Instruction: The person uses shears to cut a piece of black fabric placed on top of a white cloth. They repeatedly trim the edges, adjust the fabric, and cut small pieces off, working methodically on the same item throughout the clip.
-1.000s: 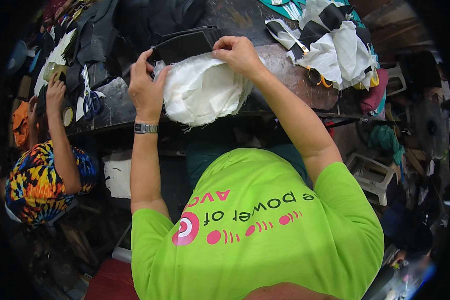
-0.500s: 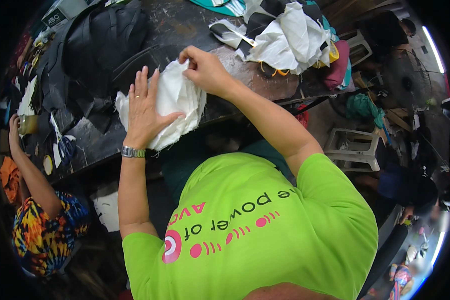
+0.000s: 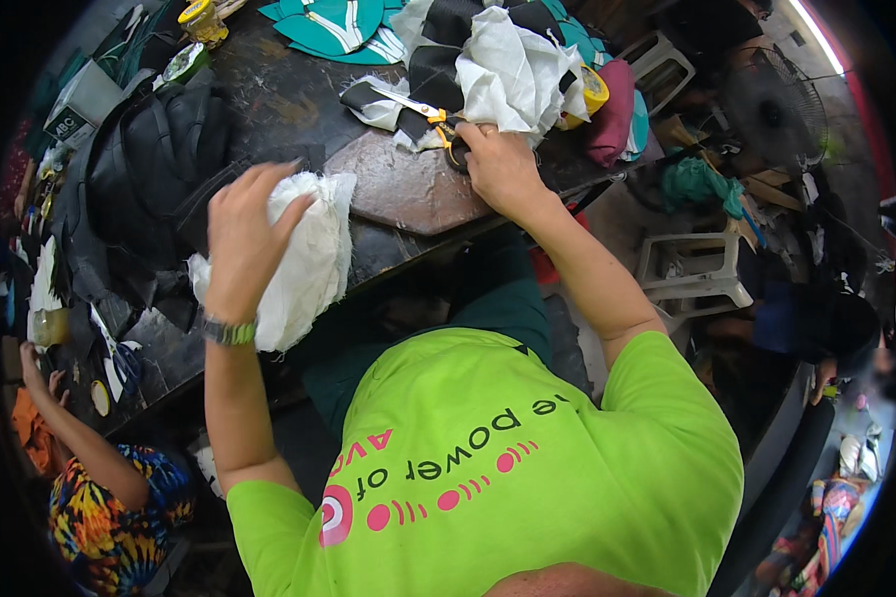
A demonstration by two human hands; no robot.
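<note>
My right hand [image 3: 506, 174] is at the black-and-yellow handles of a pair of scissors [image 3: 436, 115], its fingers closed around a handle loop. The blades point left over white and black fabric scraps [image 3: 376, 103]. Just beyond that hand lies a crumpled white cloth [image 3: 516, 75]. My left hand [image 3: 244, 237] is slightly blurred, thumb and fingers apart, over the left side of a stack of white frayed fabric [image 3: 314, 264] at the table's near edge. Whether it touches the stack I cannot tell. A brown flat slab [image 3: 408, 189] lies between my hands.
Black fabric pieces [image 3: 134, 189] are heaped at the left of the dark table [image 3: 279, 95]. Blue-handled scissors [image 3: 121, 360] lie near a co-worker's arm [image 3: 95, 463]. Teal cut pieces [image 3: 329, 25] are at the far side. White plastic stools [image 3: 692, 269] and a fan [image 3: 775, 104] stand right.
My right hand has left the white fabric stack and moved right to the scissors. My left hand has lifted from lying flat on the stack and shifted left. The view has shifted too.
</note>
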